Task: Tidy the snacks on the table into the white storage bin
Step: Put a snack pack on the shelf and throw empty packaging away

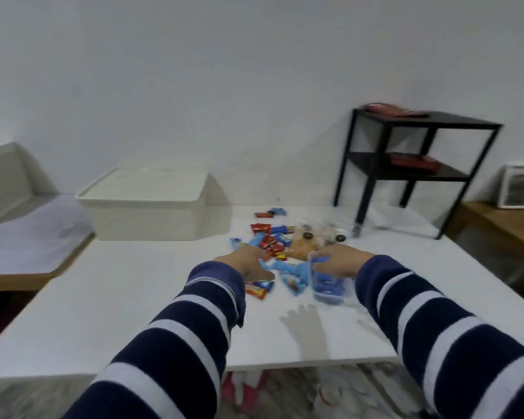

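A pile of small red and blue snack packets (270, 240) and a few clear bags with beige contents (307, 237) lie on the white table (133, 297). The white storage bin (146, 207) stands at the table's back left with its lid on. My left hand (248, 264) reaches over the packets at the pile's near edge, fingers curled down; the blur hides whether it grips any. My right hand (339, 261) holds a clear plastic tub (330, 285) with blue packets inside, just above the table.
A black two-tier rack (412, 164) stands at the table's back right, with red items on both shelves. A bed (28, 231) lies to the left and a wooden desk (496, 225) to the right. The wall is close behind the table.
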`<act>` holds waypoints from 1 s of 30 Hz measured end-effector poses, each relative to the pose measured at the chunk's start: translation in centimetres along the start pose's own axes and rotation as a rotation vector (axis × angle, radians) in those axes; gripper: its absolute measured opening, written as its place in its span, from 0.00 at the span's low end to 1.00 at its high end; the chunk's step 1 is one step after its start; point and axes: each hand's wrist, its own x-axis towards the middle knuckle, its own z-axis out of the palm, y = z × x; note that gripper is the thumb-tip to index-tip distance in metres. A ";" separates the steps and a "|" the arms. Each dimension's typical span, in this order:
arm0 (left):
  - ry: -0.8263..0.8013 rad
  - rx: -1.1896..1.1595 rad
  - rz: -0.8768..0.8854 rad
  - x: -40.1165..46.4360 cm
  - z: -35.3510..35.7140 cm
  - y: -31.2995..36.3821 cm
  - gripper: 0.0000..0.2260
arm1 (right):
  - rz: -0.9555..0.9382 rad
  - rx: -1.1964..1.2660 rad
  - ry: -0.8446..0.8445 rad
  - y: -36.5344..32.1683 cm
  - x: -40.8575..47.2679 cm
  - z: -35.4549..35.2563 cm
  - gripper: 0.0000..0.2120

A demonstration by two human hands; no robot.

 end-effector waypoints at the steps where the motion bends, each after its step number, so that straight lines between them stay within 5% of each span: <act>1: -0.011 0.018 0.029 0.8 0.2 1.9 0.26 | 0.035 0.011 0.008 1.9 -0.6 -0.6 0.21; 11: 0.028 -0.011 0.238 12.5 -3.0 16.8 0.23 | 0.261 0.187 0.138 17.3 0.9 -7.3 0.23; 23: 0.509 -0.111 0.708 25.5 -16.2 33.1 0.10 | 0.352 0.171 0.344 29.1 7.9 -18.2 0.22; 30: 0.599 -0.014 0.696 34.7 -18.9 37.3 0.15 | 0.263 0.179 0.392 33.8 15.0 -20.5 0.21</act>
